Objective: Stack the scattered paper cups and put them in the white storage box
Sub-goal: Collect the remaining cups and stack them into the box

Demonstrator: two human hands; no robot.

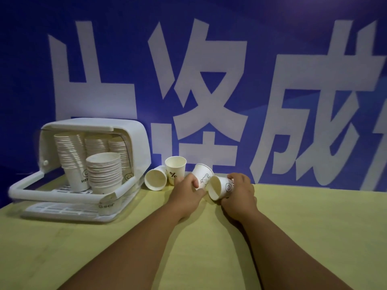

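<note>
Both hands are out over the table now, working right in front of the blue wall with the big white lettering. The left hand is wrapped round the cup with the rabbit drawing, which sits mouth down and tilted, fingers closed on its side. The right hand grips the smiley cup on its side, open mouth facing left toward the other cup, so it looks like one is about to go into or over the other.

Two loose cups wait just beside the left hand: an upright one with a percent mark and one lying on its side, mouth toward the camera, the two touching or nearly so. Further left sits the white storage box, its front open, already packed with tall stacks of cups.

These are thin paper cups, so my read is very light, easy to crush and quick to skid away on the smooth table. Best hold is round the wall, below the rolled rim, with a gentle squeeze; the rim is the stiffest part and guides the nesting. Pinch too hard and the mouth goes oval and won't slide in cleanly
</note>
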